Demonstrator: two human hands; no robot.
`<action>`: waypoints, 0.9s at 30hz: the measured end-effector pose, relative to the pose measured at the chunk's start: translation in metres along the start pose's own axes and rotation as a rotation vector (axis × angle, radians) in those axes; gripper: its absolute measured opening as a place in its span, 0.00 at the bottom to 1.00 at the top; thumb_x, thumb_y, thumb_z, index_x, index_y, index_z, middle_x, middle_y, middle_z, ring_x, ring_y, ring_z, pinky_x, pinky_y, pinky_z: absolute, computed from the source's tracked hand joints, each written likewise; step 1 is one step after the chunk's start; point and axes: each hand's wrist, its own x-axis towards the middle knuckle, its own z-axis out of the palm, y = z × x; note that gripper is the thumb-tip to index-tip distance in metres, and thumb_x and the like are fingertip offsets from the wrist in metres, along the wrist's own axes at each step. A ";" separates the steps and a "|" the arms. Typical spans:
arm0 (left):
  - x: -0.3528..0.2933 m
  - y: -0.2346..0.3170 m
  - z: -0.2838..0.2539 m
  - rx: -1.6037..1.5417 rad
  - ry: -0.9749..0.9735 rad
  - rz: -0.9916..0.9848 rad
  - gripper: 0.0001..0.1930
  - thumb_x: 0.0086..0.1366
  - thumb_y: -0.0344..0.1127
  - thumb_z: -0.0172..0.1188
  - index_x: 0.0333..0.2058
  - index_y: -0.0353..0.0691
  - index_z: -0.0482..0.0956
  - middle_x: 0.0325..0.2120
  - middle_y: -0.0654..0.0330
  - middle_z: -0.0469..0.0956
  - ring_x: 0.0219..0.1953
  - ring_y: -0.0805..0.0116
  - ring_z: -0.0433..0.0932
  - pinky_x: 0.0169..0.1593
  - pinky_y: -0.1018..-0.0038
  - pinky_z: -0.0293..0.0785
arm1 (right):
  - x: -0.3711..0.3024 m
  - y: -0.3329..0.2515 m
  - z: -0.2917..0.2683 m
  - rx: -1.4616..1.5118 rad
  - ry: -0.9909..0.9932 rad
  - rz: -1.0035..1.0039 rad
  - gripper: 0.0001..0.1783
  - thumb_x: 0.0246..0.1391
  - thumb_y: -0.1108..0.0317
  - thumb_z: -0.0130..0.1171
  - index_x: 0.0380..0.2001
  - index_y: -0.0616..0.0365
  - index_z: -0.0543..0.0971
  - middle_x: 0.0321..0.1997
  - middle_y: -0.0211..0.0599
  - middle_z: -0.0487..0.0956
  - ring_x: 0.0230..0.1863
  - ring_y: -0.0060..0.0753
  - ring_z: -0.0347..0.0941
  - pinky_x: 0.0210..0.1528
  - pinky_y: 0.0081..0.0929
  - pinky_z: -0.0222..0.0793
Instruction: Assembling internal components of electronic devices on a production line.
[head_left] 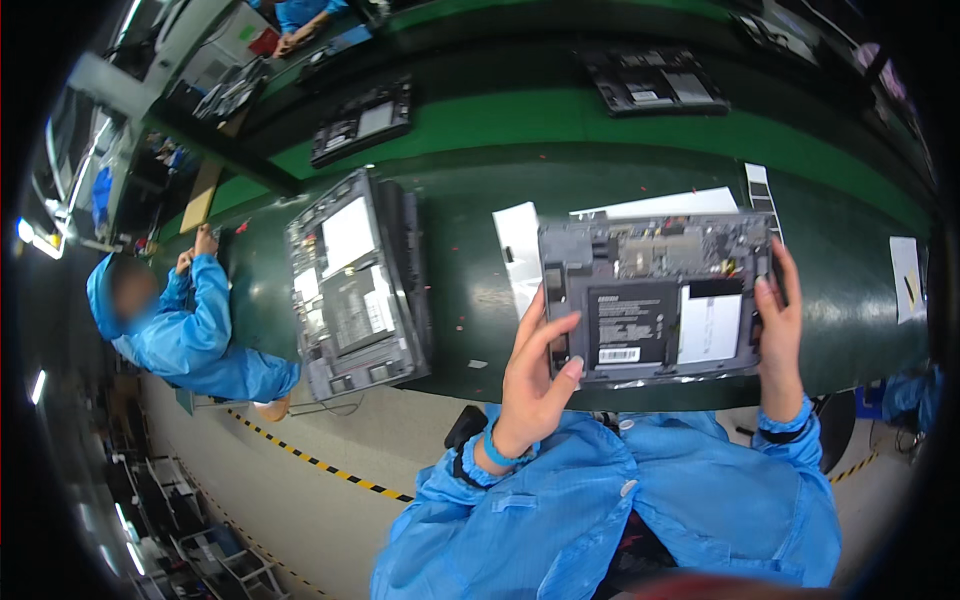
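Between my two hands is a flat grey electronic device [625, 262] with its inside exposed. A circuit board runs along its far part, and a black battery [628, 325] and a white panel [709, 325] lie nearer to me. My left hand [540, 380] grips its left edge, with the thumb near the lower left corner. At the right edge my right hand [782, 325] holds on, thumb on top and fingers along the side. The undersides of the fingers are hidden, and I cannot tell whether the device rests on the table or is lifted.
Left of me, similar opened devices [350, 290] are stacked. Two more, one at left [365, 122] and one at right [655, 82], lie on the green strip beyond. White sheets [517, 250] lie around the held device. A co-worker in blue [190, 310] sits at the left.
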 end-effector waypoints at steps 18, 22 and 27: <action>0.002 -0.050 -0.055 1.030 0.156 0.055 0.22 0.61 0.33 0.55 0.54 0.33 0.70 0.59 0.47 0.64 0.62 0.46 0.61 0.63 0.57 0.57 | 0.310 0.047 0.325 -0.659 0.074 -0.425 0.20 0.57 0.62 0.49 0.53 0.51 0.72 0.39 0.55 0.80 0.42 0.59 0.76 0.43 0.48 0.71; 0.005 -0.050 -0.053 1.062 0.134 0.062 0.22 0.62 0.33 0.55 0.54 0.32 0.69 0.58 0.46 0.65 0.62 0.47 0.61 0.62 0.58 0.59 | 0.262 0.032 0.414 -0.019 -0.397 -0.105 0.15 0.66 0.62 0.43 0.48 0.60 0.71 0.33 0.48 0.81 0.23 0.37 0.80 0.26 0.32 0.76; 0.005 -0.053 -0.055 1.039 0.139 0.056 0.22 0.62 0.34 0.55 0.54 0.32 0.69 0.58 0.47 0.65 0.62 0.47 0.61 0.61 0.58 0.59 | 0.244 0.069 0.545 -0.674 -0.408 -0.231 0.21 0.59 0.56 0.50 0.43 0.65 0.74 0.43 0.60 0.78 0.48 0.64 0.73 0.55 0.49 0.67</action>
